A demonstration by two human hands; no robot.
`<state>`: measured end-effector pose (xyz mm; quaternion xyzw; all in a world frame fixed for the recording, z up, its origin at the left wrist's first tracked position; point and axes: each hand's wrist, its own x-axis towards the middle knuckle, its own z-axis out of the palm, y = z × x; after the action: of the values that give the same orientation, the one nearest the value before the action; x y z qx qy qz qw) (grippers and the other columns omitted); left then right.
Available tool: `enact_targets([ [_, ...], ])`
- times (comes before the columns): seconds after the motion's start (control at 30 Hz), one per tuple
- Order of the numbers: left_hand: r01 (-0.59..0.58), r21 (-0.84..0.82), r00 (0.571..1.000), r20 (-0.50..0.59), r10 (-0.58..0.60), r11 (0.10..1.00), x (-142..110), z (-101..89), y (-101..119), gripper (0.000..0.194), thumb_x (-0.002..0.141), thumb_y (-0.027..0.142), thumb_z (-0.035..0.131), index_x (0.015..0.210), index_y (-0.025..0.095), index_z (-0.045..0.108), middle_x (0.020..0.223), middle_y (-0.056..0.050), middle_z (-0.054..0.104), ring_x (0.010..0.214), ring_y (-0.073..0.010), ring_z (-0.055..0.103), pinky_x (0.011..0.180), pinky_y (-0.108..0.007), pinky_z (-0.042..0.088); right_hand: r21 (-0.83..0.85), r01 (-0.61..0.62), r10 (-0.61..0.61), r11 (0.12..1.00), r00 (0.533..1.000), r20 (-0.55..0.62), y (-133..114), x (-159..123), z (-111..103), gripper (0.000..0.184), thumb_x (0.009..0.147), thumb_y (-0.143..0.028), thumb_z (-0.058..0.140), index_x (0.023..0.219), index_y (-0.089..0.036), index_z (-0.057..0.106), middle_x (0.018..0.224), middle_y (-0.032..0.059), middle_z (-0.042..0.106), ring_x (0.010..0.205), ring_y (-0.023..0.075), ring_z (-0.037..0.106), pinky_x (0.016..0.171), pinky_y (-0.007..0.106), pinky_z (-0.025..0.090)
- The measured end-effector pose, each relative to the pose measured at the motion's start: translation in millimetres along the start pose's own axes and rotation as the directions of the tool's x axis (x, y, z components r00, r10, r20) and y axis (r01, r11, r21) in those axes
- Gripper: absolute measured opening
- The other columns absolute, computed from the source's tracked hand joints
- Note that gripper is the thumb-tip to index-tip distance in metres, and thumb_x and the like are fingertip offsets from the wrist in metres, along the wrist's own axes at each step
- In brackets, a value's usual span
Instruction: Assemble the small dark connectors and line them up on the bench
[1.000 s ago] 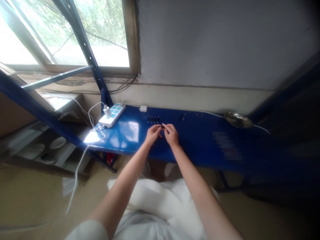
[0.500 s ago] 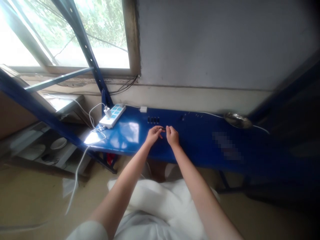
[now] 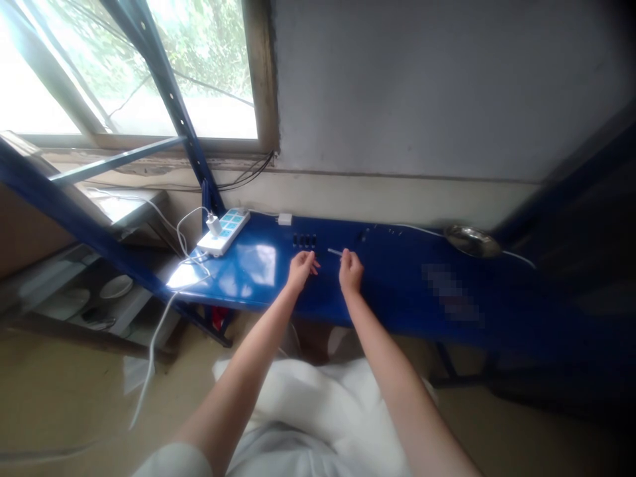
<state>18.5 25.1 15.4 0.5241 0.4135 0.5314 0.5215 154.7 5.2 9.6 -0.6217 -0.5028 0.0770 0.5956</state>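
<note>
My right hand is closed in a pinch on a slim pale stick, which points left toward my other hand. My left hand has thumb and forefinger pressed together, the other fingers loosely curled; what it pinches, if anything, is too small to tell. A gap separates the two hands, both just above the blue tabletop. Just beyond my left hand, several small dark pieces stand in a row. Farther right lie tiny pale bits and small dark bits.
A white power strip with a plugged-in adapter sits on the left, its cable hanging over the edge. At the back is a white charger. On the right stands a shiny metal bowl. Blue metal posts rise at the left.
My hands, which met around a small dark item, have moved apart. A slim pale stick now shows in my right hand, which has shifted slightly right.
</note>
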Motion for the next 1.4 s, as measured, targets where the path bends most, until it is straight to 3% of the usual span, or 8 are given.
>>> enact_targets([
  [0.1,-0.019,0.065,0.997,0.079,0.014,0.998,-2.5,-0.5,2.0,0.036,0.072,0.048,0.059,0.076,0.012,0.058,0.060,-0.002,0.060,0.043,-0.0061,0.050,0.045,-0.018,0.038,0.060,0.143,-0.148,0.988,0.985,0.093,0.6,0.8,2.8,0.036,0.086,-0.048,0.036,0.074,-0.019,0.053,0.072,0.0036,0.058,0.068,0.0145,0.055,0.066,0.025,0.044],
  [0.27,-0.041,0.031,0.997,0.063,0.039,0.999,-0.7,-1.9,-0.5,0.035,0.073,0.046,0.058,0.080,0.011,0.058,0.060,-0.001,0.059,0.042,-0.0057,0.049,0.044,-0.018,0.037,0.121,0.352,-0.372,0.928,0.884,0.284,2.5,0.6,8.6,0.023,0.086,-0.037,0.043,0.079,-0.020,0.056,0.080,0.0047,0.057,0.071,0.0142,0.053,0.067,0.027,0.045],
  [0.63,-0.049,-0.025,0.996,0.068,0.051,0.998,-0.9,-0.8,1.7,0.027,0.081,0.040,0.048,0.080,0.014,0.054,0.051,0.005,0.045,0.039,-0.0054,0.044,0.042,-0.018,0.035,0.081,0.375,-0.368,0.924,0.809,0.457,8.8,-1.4,13.1,0.016,0.084,-0.027,0.045,0.086,-0.019,0.058,0.074,0.0024,0.053,0.066,0.0138,0.050,0.062,0.025,0.041],
  [0.8,-0.035,-0.047,0.999,0.026,0.037,0.998,0.3,0.7,0.0,0.017,0.082,0.031,0.045,0.088,0.016,0.050,0.050,0.007,0.043,0.037,-0.0050,0.040,0.039,-0.017,0.033,0.043,0.386,-0.353,0.922,0.787,0.505,10.6,-0.3,16.1,0.017,0.081,-0.029,0.047,0.071,-0.019,0.056,0.066,0.0010,0.052,0.060,0.0126,0.048,0.058,0.024,0.040],
  [0.93,-0.024,0.033,0.999,0.023,0.023,0.999,0.4,1.7,-1.6,0.016,0.082,0.031,0.045,0.086,0.016,0.049,0.053,0.006,0.047,0.037,-0.0050,0.042,0.039,-0.017,0.033,-0.025,0.329,-0.279,0.944,0.834,0.476,13.6,4.6,11.3,0.016,0.077,-0.031,0.049,0.075,-0.018,0.058,0.068,0.0026,0.058,0.060,0.0133,0.051,0.060,0.025,0.042],
  [1.1,-0.001,0.161,0.999,0.034,-0.004,0.987,-2.3,2.6,2.3,0.016,0.080,0.031,0.046,0.082,0.016,0.051,0.054,0.005,0.049,0.037,-0.0045,0.043,0.040,-0.016,0.034,-0.144,0.068,-0.020,0.987,0.949,0.316,31.8,36.5,-8.1,0.021,0.073,-0.034,0.054,0.079,-0.015,0.060,0.070,0.0059,0.064,0.062,0.0154,0.057,0.064,0.027,0.045],
  [1.2,0.012,0.180,0.999,0.031,-0.018,0.984,-3.7,3.5,4.9,0.013,0.079,0.028,0.047,0.081,0.016,0.051,0.054,0.005,0.051,0.038,-0.0045,0.043,0.040,-0.016,0.034,-0.247,-0.044,0.107,0.968,0.963,0.246,48.5,61.7,-19.6,0.019,0.071,-0.031,0.055,0.077,-0.014,0.060,0.072,0.0070,0.065,0.065,0.0165,0.058,0.064,0.027,0.044],
  [1.4,0.045,0.201,0.998,0.023,-0.051,0.979,-5.2,4.2,8.6,0.009,0.076,0.024,0.049,0.080,0.016,0.052,0.054,0.005,0.050,0.038,-0.0043,0.043,0.040,-0.015,0.034,-0.419,-0.148,0.234,0.896,0.959,0.161,67.4,90.2,-24.7,0.014,0.070,-0.027,0.056,0.074,-0.015,0.062,0.075,0.0076,0.066,0.068,0.0177,0.059,0.065,0.027,0.043],
])
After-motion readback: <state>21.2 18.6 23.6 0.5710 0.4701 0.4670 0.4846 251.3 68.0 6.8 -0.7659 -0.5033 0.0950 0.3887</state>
